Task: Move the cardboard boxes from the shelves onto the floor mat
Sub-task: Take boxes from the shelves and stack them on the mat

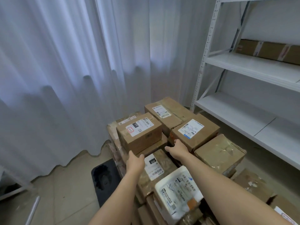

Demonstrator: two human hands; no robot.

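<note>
Several cardboard boxes are stacked on a dark floor mat (pixel 103 177) below me. On top of the stack sits a small brown box (pixel 139 135) with a white label. My left hand (pixel 134 161) reaches to the near left lower corner of that box, fingers relaxed. Just off the box's right side my right hand (pixel 176 148) is stretched out with spread fingers, between it and a labelled box (pixel 194 132). Neither hand holds anything. One long cardboard box (pixel 267 50) lies on the white shelf unit (pixel 243 65) at the right.
White curtains (pixel 65 78) hang behind and to the left of the stack. A white foam parcel (pixel 177 190) lies on the near boxes. The lower shelf (pixel 243 114) is bare. Tiled floor (pixel 65 192) shows on the left, with a metal frame (pixel 13 190) at the far left.
</note>
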